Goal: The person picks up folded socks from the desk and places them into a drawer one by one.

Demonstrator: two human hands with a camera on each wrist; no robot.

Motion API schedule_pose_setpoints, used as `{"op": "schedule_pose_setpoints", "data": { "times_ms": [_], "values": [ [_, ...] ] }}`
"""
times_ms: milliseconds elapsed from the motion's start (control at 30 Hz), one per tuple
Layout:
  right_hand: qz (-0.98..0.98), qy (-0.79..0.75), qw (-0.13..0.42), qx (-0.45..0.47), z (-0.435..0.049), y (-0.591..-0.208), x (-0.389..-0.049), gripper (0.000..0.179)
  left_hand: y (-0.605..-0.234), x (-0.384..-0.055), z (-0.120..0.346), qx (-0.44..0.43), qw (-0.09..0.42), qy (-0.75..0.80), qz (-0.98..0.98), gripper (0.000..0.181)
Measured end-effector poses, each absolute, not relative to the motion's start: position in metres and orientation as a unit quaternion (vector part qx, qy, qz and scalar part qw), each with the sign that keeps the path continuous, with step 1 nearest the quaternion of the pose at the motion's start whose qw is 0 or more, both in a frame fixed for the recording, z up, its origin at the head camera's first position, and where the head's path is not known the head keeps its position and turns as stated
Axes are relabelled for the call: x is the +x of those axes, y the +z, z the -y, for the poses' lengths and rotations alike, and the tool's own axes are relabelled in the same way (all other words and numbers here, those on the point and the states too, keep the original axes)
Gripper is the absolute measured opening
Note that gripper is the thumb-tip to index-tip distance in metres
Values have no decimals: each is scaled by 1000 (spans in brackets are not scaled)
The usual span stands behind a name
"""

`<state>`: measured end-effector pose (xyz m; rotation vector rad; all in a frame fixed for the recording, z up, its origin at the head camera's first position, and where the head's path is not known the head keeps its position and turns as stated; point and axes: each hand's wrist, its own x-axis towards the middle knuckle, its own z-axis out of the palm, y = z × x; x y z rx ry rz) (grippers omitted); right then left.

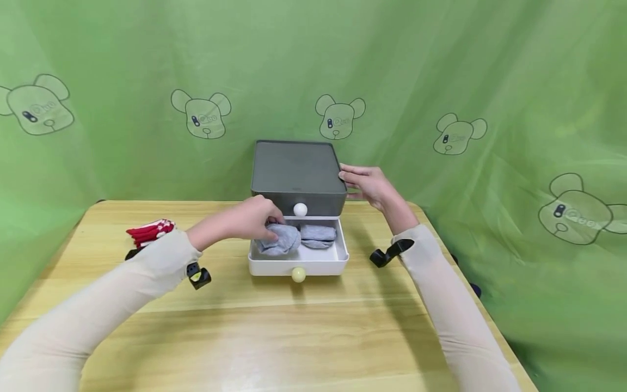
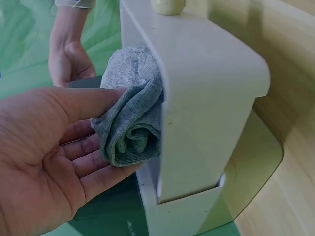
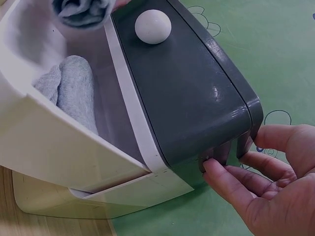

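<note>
- A left hand (image 1: 247, 218) pinches a rolled grey cloth (image 1: 279, 239), thumb on one side and fingers on the other, parted only by the roll's thickness.
- Around that grip, a white drawer (image 1: 323, 268) stands pulled out; the roll is at its left side — whether it touches the bottom cannot be told.
- Just right of the held roll, a second grey roll (image 1: 318, 235) lies inside the drawer.
- Nearer the wearer than the grip, a pale yellow knob (image 1: 298, 274) marks the drawer's front.
- Beyond the grip sits a dark grey cabinet top (image 1: 296, 166), a white knob (image 1: 300, 209) on its front.
- To the grip's right, a right hand (image 1: 367, 185) touches the cabinet's side, fingers spread and loosely extended.
- Well left of the grip, a red-and-white bundle (image 1: 151, 233) lies on the wooden table (image 1: 294, 337) — partly behind a sleeve (image 1: 147, 267).
- Farthest out, a green curtain (image 1: 274, 49) bears outlined bear heads.
</note>
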<state>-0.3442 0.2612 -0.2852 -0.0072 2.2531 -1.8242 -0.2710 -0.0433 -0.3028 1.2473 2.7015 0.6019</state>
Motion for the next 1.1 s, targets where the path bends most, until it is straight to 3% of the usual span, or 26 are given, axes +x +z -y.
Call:
{"op": "schedule_pose_setpoints", "data": {
  "times_ms": [667,1100],
  "values": [
    [-775,-621,121,3,-260,-285,-346,52,-335,-272,39,400,6,157,-903,20],
    [-778,-617,120,7,-259,-285,-346,52,-334,-273,43,402,-11,171,-899,12]
  ]
}}
